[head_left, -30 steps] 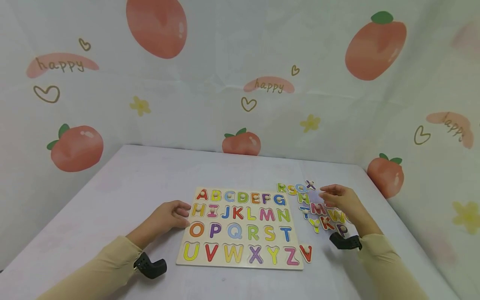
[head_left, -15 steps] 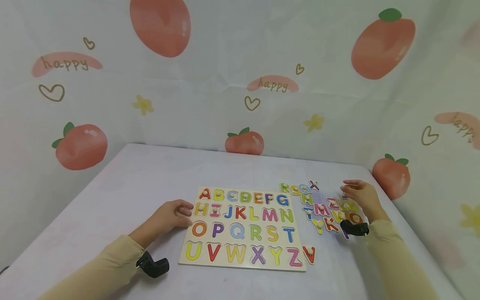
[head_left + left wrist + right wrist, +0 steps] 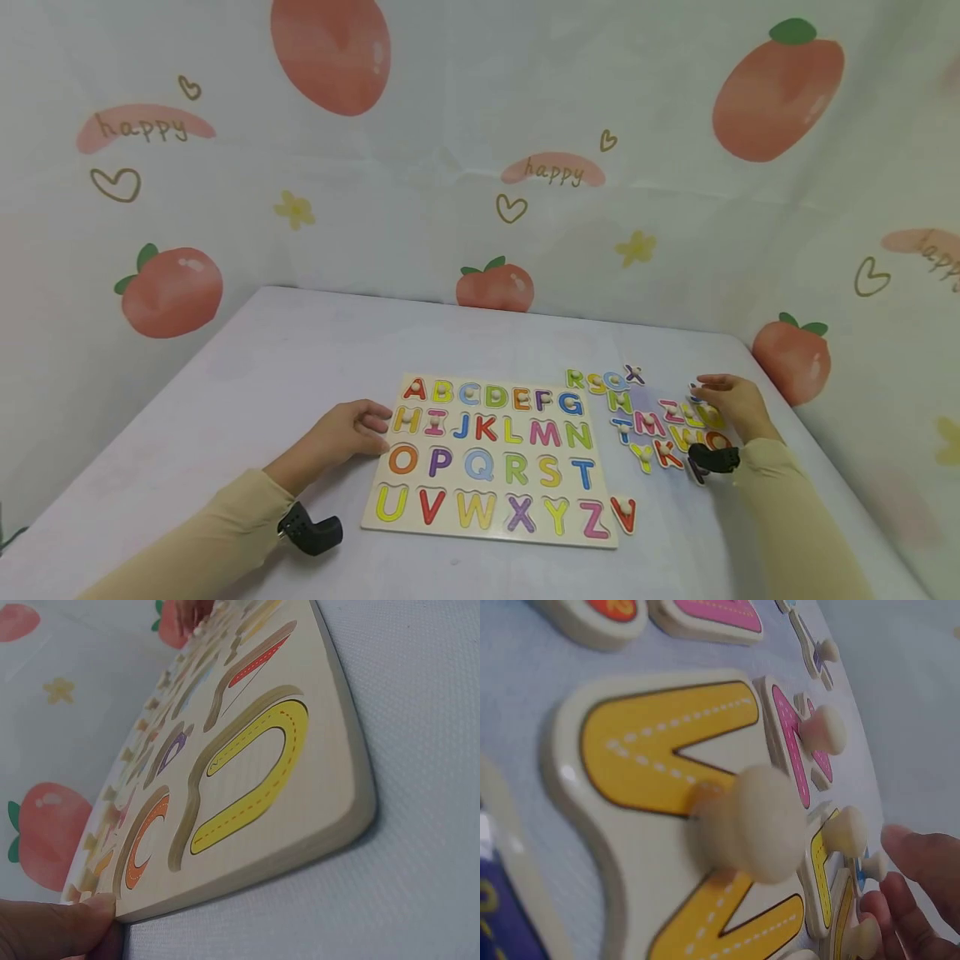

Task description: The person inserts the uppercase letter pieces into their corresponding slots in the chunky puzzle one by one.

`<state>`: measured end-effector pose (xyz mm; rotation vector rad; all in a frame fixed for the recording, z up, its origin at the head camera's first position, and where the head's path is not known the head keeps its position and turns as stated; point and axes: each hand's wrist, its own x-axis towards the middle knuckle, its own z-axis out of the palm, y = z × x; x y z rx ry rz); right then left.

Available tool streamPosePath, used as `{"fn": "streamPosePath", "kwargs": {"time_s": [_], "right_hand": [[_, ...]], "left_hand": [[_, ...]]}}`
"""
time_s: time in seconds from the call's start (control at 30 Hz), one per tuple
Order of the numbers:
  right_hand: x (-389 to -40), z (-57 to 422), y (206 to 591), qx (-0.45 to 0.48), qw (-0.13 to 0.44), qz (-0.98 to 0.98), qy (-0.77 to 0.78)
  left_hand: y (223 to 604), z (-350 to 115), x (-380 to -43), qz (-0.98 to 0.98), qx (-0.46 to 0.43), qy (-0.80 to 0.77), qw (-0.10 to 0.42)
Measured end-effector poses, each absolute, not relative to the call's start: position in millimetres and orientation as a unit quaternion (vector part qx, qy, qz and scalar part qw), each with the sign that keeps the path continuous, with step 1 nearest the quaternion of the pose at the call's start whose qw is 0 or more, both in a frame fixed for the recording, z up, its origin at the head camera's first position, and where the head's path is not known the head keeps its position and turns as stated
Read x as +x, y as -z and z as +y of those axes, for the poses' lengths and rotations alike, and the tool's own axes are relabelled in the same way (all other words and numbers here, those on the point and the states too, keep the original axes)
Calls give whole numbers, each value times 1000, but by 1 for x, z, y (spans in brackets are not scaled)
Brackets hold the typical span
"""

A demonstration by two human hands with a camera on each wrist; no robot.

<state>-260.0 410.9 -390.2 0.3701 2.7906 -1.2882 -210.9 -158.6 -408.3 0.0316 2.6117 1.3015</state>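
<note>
A wooden alphabet board [image 3: 501, 530] lies on the table; knobbed pieces fill slots A to I, and the other slots show printed letters. My left hand [image 3: 347, 435] rests at the board's left edge, its thumb [image 3: 96, 906] touching the rim beside the O slot. Over the far right of the loose letters, my right hand [image 3: 738, 407] has thumb and fingers apart around a small blue letter piece [image 3: 695, 390], mostly hidden. In the right wrist view that piece's knob [image 3: 874, 865] is close to the fingertips; a firm grip is not visible. A yellow W piece [image 3: 641, 761] fills the foreground.
Several loose knobbed letters lie right of the board, including a pink M [image 3: 648, 423], a red K [image 3: 667, 454] and a purple X [image 3: 634, 374]. A red V piece [image 3: 624, 515] lies by the board's lower right corner. A printed curtain [image 3: 420, 233] hangs behind.
My right hand has moved right, across the loose letters to the blue piece at their far side. The head view has shifted slightly; my left hand stays at the board's edge.
</note>
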Motion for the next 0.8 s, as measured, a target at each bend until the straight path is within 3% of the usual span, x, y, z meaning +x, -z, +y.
{"fn": "streamPosePath", "kwargs": {"time_s": [0.1,0.3,0.8], "right_hand": [[-261,407,404,128,-12,915,381],[-266,413,398,135,28,915,379],[-269,409,396,162,33,916,366]], "left_hand": [[408,-158,-211,889,11,-444,111],[408,-158,-210,888,9,-447,113],[407,-158,-210,886,13,-449,114]]}}
